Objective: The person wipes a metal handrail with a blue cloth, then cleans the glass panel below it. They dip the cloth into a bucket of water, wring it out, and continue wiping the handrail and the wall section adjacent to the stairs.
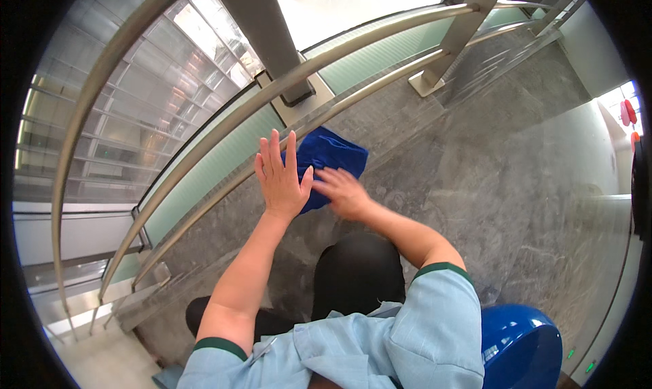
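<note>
A dark blue cloth is spread out ahead of me, beside the lower metal rail. Whether it lies on the grey floor or hangs above it, I cannot tell. My left hand is raised flat at the cloth's left edge, its fingers spread and nothing in its grasp. It covers part of the lower rail. My right hand is blurred, with its fingers stretched over the lower part of the cloth. Its grip on the fabric is unclear. The two hands are close together, the left thumb near the right fingertips.
Curved metal handrails run along my left and front, carried by a post. Behind them are greenish glass panels. Grey stone-like floor stretches to the right. A shiny blue rounded object stands by my right side.
</note>
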The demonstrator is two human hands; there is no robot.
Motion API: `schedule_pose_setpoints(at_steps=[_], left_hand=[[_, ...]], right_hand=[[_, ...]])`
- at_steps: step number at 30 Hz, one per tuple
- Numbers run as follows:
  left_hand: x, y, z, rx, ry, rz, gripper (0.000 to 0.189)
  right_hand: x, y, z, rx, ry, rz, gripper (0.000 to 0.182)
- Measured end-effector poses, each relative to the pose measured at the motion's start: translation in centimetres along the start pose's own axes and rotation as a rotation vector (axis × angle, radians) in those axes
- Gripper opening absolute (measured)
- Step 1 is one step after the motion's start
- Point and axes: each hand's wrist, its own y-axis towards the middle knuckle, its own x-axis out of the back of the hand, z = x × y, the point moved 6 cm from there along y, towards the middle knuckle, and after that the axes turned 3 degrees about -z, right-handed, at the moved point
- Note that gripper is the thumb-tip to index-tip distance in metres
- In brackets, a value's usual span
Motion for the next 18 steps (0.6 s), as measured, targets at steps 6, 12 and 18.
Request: schedule_pose_setpoints(at_steps=[6, 12, 18], left_hand=[[1.3, -3.8, 2.6, 0.106, 0.010, 0.029, 0.080], [-3.3, -12.0, 2.5, 0.097, -0.023, 0.196, 0.082], [-6.1, -19.1, 8.9, 0.390, 0.092, 0.439, 0.082]], right_hand=[[11.3, -2.1, -15.7, -0.351, -0.274, -0.453, 0.053], [11.2, -6.0, -26.3, -1.275, -0.022, -0.946, 0.085], [-2.6, -5.0, -15.0, -1.528, 0.861, -0.926, 0.087]])
